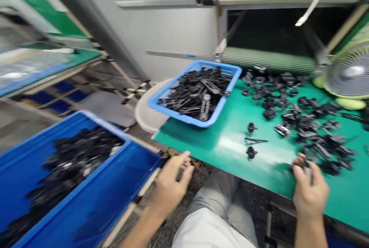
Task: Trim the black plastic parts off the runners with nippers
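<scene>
My left hand [172, 182] hangs past the front edge of the green table [219, 140], fingers loosely spread, holding nothing, close to the big dark blue bin [95, 198] of black plastic parts. My right hand [309, 186] rests at the table's front edge with fingers curled round a small black part [306, 165]. Just beyond it lies a scattered pile of black plastic parts [305, 121]. Two round black pieces and a thin strip [252, 140] lie apart on the mat.
A light blue basket [187, 119] full of black strips stands on the table's left corner, over a round beige stool top [145, 115]. A green fan [348, 73] stands at the right. A conveyor opening lies behind. Shelving stands at left. My grey-trousered knees are below.
</scene>
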`<action>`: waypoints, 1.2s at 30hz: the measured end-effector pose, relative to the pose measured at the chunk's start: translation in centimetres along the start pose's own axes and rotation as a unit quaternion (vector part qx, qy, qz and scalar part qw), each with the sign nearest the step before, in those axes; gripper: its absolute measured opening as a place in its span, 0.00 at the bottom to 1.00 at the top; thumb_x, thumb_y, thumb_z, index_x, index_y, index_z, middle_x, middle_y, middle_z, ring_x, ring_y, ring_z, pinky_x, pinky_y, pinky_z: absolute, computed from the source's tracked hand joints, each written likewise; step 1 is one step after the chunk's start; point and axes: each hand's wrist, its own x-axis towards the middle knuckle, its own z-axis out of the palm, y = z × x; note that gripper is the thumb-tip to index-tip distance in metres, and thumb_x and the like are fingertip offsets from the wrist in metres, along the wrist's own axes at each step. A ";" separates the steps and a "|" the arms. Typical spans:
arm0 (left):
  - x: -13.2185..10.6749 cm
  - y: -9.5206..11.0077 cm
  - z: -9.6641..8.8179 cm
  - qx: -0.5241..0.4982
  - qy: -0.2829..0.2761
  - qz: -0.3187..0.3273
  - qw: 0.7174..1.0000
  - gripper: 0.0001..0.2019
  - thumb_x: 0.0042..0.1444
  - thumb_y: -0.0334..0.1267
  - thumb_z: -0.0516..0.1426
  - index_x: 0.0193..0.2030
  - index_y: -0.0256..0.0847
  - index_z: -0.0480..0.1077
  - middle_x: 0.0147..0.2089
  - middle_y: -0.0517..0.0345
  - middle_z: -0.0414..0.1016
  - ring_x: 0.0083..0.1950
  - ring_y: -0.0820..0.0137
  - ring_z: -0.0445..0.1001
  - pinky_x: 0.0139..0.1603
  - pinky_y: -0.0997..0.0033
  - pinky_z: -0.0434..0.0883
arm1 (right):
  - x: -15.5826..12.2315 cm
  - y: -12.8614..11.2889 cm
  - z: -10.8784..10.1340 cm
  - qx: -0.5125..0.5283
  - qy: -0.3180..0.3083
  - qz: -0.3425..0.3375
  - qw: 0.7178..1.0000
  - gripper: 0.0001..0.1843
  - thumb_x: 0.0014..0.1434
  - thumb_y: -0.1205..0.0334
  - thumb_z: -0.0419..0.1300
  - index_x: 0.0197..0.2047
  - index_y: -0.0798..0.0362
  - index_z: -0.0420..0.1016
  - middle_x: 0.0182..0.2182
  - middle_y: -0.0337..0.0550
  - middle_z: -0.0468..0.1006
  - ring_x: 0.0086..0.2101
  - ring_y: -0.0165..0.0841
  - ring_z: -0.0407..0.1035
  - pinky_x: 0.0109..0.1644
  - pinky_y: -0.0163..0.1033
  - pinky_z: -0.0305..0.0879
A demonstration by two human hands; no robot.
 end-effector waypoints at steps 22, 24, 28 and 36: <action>4.3 15.0 9.4 -0.479 -0.045 -0.209 0.851 0.17 0.64 0.54 0.47 0.35 0.43 0.64 0.20 0.67 0.61 0.18 0.75 0.60 0.18 0.76 0.58 | -6.4 -8.9 0.9 -0.069 -0.259 0.060 0.961 0.17 0.59 0.59 0.60 0.51 0.49 0.77 0.43 0.47 0.79 0.42 0.39 0.74 0.44 0.38 0.73; 3.6 15.4 9.3 -0.463 -0.019 -0.199 0.864 0.17 0.64 0.53 0.47 0.34 0.42 0.65 0.25 0.64 0.64 0.22 0.75 0.62 0.23 0.76 0.61 | -6.4 -9.2 1.9 -0.053 -0.258 0.085 0.961 0.16 0.60 0.59 0.58 0.51 0.50 0.76 0.41 0.46 0.78 0.41 0.38 0.74 0.44 0.37 0.72; 2.7 15.2 9.4 -0.441 -0.022 -0.166 0.882 0.18 0.66 0.51 0.46 0.34 0.42 0.67 0.30 0.61 0.68 0.30 0.73 0.65 0.33 0.75 0.65 | -6.0 -9.2 3.1 -0.006 -0.251 0.120 0.960 0.20 0.62 0.56 0.57 0.55 0.53 0.72 0.43 0.47 0.77 0.44 0.39 0.72 0.50 0.40 0.69; 2.8 14.2 9.0 -0.441 -0.023 -0.203 0.874 0.19 0.65 0.52 0.45 0.33 0.42 0.67 0.30 0.60 0.67 0.28 0.72 0.64 0.31 0.73 0.64 | -5.9 -10.0 4.4 0.038 -0.274 0.150 0.949 0.12 0.63 0.54 0.56 0.43 0.53 0.74 0.36 0.42 0.75 0.39 0.35 0.70 0.45 0.36 0.67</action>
